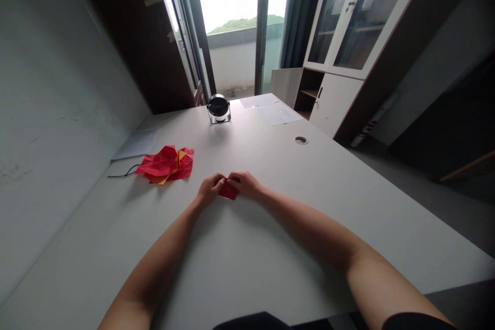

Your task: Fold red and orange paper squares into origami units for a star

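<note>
A small folded piece of red paper [228, 192] lies on the white table [270, 247], pinched between both hands. My left hand [210, 188] closes on its left edge, fingers curled. My right hand [245, 183] grips its upper right edge, fingers pressed together. Both forearms stretch out across the table toward it.
A pile of creased red and orange paper [167, 164] lies to the left, with a black cord [122, 172] and a white sheet [136, 144] beside it. A small round fan [218, 108] and loose sheets [270, 108] sit at the far edge. A cable hole [300, 139] is at right.
</note>
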`<move>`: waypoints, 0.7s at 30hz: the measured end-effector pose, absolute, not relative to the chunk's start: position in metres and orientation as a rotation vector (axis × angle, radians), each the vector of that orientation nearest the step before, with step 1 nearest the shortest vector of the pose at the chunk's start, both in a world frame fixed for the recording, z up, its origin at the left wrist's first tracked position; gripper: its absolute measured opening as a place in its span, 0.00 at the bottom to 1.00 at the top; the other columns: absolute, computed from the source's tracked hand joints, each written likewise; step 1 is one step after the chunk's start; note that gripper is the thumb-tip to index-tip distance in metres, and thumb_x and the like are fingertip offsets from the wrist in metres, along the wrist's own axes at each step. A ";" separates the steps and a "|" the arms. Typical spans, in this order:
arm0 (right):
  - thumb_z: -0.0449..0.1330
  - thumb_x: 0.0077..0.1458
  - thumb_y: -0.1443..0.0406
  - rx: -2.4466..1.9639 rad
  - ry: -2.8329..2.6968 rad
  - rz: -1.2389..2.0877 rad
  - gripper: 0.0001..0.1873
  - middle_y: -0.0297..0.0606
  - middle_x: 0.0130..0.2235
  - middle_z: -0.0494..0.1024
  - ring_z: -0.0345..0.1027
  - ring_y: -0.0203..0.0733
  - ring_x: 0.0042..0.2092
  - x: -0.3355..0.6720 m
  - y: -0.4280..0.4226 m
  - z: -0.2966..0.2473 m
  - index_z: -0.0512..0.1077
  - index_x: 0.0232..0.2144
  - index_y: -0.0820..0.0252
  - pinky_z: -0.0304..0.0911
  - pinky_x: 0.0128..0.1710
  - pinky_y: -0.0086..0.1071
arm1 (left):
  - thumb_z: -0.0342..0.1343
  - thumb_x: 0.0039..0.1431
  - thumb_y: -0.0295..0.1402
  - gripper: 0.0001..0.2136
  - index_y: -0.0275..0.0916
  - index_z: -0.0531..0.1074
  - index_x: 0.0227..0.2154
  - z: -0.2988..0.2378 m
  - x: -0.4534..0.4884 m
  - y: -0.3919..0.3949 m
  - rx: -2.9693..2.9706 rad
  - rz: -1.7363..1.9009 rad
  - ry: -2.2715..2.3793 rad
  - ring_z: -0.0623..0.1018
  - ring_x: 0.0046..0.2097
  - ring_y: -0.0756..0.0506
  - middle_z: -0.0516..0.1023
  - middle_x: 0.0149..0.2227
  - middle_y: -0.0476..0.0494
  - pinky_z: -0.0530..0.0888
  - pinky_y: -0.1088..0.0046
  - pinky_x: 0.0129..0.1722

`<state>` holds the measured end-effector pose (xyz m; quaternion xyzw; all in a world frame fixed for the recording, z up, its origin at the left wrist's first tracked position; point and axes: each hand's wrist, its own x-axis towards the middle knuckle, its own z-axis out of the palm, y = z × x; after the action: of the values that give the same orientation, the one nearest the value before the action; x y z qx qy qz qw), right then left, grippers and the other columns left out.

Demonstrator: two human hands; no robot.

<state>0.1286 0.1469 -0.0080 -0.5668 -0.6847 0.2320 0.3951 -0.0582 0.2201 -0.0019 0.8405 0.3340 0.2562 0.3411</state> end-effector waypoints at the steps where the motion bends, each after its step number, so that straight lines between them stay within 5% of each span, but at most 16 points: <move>1: 0.58 0.59 0.64 -1.443 -1.733 0.594 0.09 0.32 0.28 0.76 0.63 0.32 0.29 0.128 0.147 -0.007 0.77 0.34 0.60 0.55 0.30 0.24 | 0.49 0.62 0.38 0.12 0.40 0.77 0.37 -0.002 -0.058 0.220 2.188 0.664 0.870 0.75 0.33 0.48 0.79 0.32 0.48 0.69 0.76 0.33; 21: 0.58 0.59 0.64 -1.442 -1.734 0.577 0.08 0.32 0.28 0.76 0.63 0.32 0.29 0.128 0.147 -0.009 0.77 0.34 0.59 0.55 0.30 0.24 | 0.49 0.62 0.38 0.12 0.40 0.77 0.38 -0.001 -0.058 0.219 2.202 0.666 0.850 0.74 0.33 0.48 0.79 0.32 0.48 0.69 0.76 0.33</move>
<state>0.1283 0.1466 -0.0089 -0.5688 -0.6842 0.2274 0.3957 -0.0584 0.2195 -0.0008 0.8450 0.3263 0.2556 0.3379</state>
